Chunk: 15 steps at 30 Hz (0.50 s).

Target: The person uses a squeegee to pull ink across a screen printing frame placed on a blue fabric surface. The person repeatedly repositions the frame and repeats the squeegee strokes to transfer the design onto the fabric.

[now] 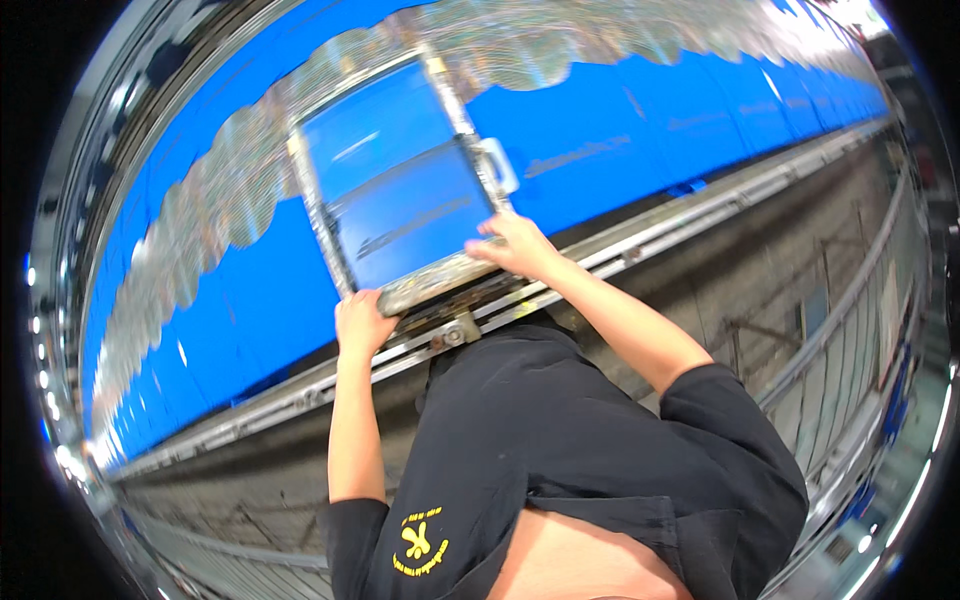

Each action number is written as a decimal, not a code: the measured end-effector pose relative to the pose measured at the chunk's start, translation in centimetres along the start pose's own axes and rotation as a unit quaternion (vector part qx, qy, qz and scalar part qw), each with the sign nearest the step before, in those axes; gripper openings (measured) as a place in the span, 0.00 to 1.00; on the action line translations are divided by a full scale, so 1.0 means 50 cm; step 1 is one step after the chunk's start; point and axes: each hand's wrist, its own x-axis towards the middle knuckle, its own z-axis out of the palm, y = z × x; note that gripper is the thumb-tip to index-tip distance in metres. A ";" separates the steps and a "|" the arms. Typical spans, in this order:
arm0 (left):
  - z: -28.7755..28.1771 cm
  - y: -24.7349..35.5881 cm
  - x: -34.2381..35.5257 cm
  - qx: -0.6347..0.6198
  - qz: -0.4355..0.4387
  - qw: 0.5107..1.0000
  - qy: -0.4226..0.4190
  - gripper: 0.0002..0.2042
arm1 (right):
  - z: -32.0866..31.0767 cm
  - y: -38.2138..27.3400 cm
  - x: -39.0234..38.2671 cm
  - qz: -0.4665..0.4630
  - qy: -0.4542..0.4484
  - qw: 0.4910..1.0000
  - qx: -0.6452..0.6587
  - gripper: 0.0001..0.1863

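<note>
A rectangular metal frame [318, 212] with worn, stained edges lies over a long blue sheet surface. Blue shows inside it, with a darker band across its nearer half. My left hand [362, 322] is closed on the frame's near left corner. Over the near right corner is my right hand [518, 245], its fingers apart and slightly blurred; how firmly it touches the frame cannot be made out. A white handle [498, 166] sticks out from the frame's right side.
Blue panels [600, 140] stretch away on both sides, bordered by shiny, wavy silver patches [640, 35]. A metal rail [640, 245] runs along the near edge, with a small bracket [457, 332] below the frame. Grey railings [840, 330] curve along the right.
</note>
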 end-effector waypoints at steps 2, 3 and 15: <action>0.011 0.016 -0.025 0.004 0.051 0.997 0.053 0.27 | -0.031 0.011 0.071 0.045 0.070 0.994 -0.066 0.25; 0.013 0.043 -0.014 -0.016 0.083 0.995 0.056 0.27 | -0.033 0.065 0.102 0.052 0.135 0.987 -0.067 0.24; 0.077 0.109 -0.044 -0.155 0.074 0.980 0.097 0.33 | -0.007 -0.004 0.262 0.205 0.203 0.958 0.009 0.18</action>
